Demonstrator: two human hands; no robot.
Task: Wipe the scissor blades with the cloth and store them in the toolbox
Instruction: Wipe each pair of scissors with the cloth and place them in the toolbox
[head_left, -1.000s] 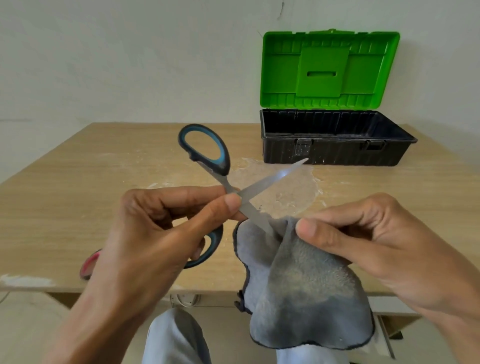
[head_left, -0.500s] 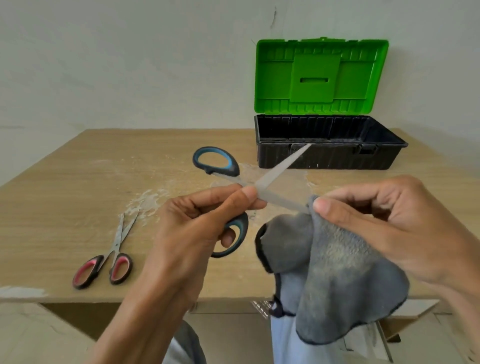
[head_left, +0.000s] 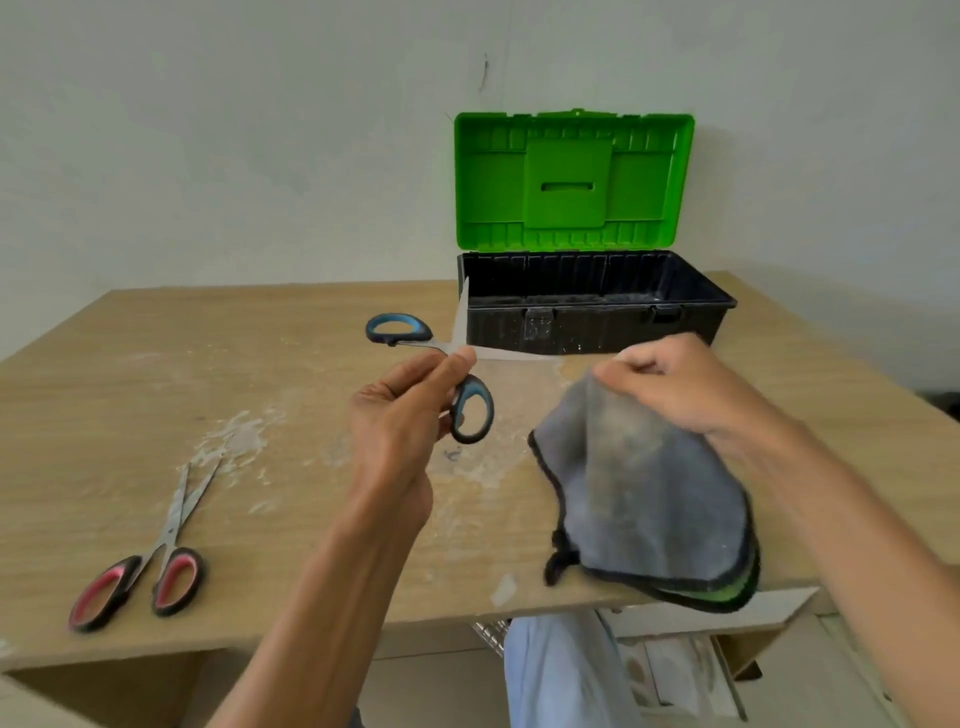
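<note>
Blue scissors (head_left: 470, 402) gripped in left hand (head_left: 400, 421) — blades open, cloth (head_left: 644, 493) just right

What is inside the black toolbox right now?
The toolbox stands open, its green lid upright. Only bare ribbed walls and a strip of dusty floor show; no tools visible there. The front wall hides the near part of the floor.

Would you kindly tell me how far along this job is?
Done: nothing stored; the open toolbox shows no scissors inside. In hand: the left hand holds the blue scissors spread open, the right hand grips the cloth beside one blade. Left: storing them; the red scissors lie on the table.
</note>
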